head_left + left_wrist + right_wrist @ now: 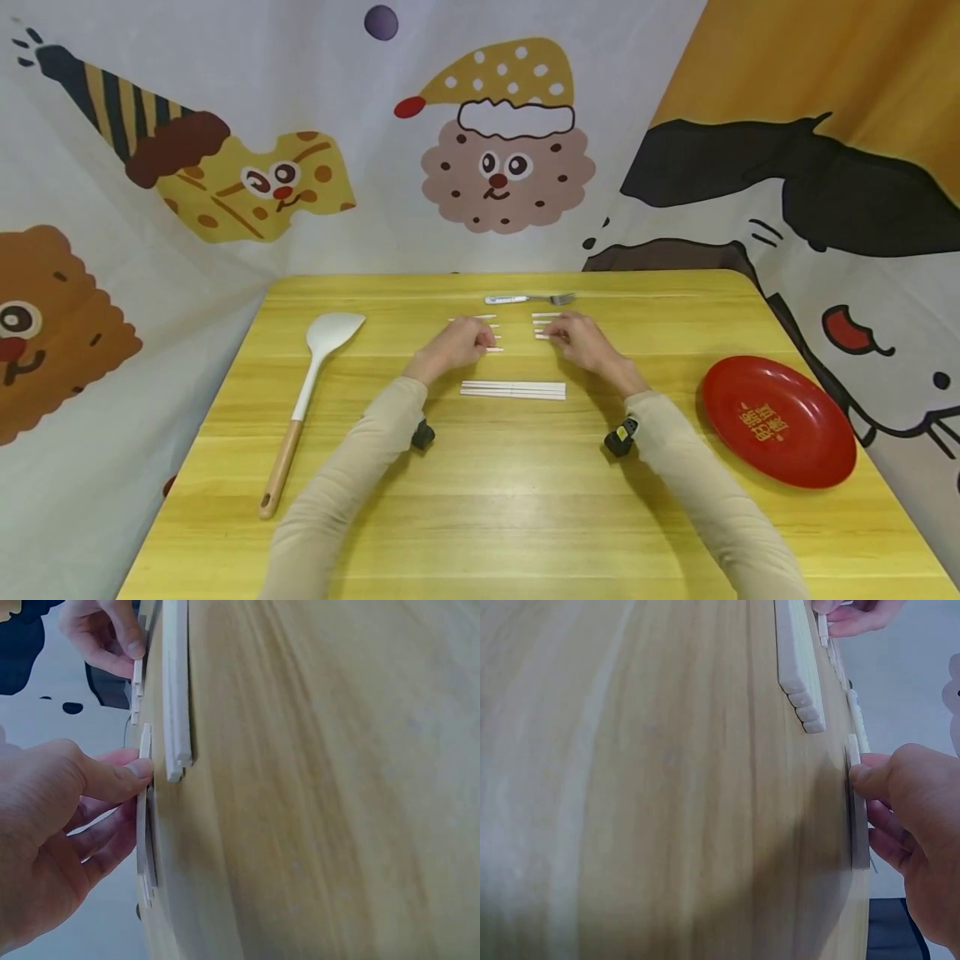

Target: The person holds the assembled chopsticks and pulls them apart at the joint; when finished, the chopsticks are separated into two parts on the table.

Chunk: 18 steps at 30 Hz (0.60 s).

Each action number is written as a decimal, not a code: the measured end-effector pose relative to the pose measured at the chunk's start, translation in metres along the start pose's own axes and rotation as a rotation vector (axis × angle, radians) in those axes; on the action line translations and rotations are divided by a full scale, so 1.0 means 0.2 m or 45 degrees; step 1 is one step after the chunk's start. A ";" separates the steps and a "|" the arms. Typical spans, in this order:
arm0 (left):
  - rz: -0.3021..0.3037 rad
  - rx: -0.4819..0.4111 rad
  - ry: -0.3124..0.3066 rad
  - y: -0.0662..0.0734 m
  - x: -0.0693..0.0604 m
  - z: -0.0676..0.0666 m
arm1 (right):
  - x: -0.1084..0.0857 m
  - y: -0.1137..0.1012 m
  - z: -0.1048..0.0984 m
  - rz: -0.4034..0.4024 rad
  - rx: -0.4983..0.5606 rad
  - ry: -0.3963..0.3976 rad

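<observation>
In the head view my left hand [468, 337] is over several short white sticks with narrow tips. Thumb and fingers pinch one white stick [142, 832], seen close in the left wrist view. To the right, my right hand [581, 340] pinches another white stick [859, 825] between thumb and fingers, beside several blunt-ended ones. Nearer the body, a row of white sticks [513, 390] lies side by side on the table, with a seam across its middle. Parts of the sticks are hidden behind the fingers.
A fork [528, 299] with a white handle lies behind the hands. At the left is a white spatula [307, 387] with a wooden handle end, and at the right a red plate [813, 442]. The wooden table [510, 517] ends at a printed cloth.
</observation>
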<state>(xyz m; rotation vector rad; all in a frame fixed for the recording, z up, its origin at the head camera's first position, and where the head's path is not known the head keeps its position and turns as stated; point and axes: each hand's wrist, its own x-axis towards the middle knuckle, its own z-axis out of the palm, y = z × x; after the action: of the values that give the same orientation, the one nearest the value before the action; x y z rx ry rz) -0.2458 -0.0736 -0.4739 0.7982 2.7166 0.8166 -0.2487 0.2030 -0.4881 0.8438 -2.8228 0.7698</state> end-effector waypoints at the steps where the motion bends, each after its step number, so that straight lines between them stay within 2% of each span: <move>1: -0.007 0.005 -0.002 0.00 0.00 0.00 | 0.00 0.00 0.00 0.001 -0.009 -0.003; 18: -0.031 0.021 0.019 0.00 0.00 0.01 | 0.00 0.00 0.01 0.017 0.003 -0.034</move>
<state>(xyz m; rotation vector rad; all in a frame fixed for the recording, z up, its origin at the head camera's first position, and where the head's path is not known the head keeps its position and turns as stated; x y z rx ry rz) -0.2463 -0.0729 -0.4760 0.7637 2.7438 0.7993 -0.2488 0.2032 -0.4899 0.8424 -2.8541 0.7699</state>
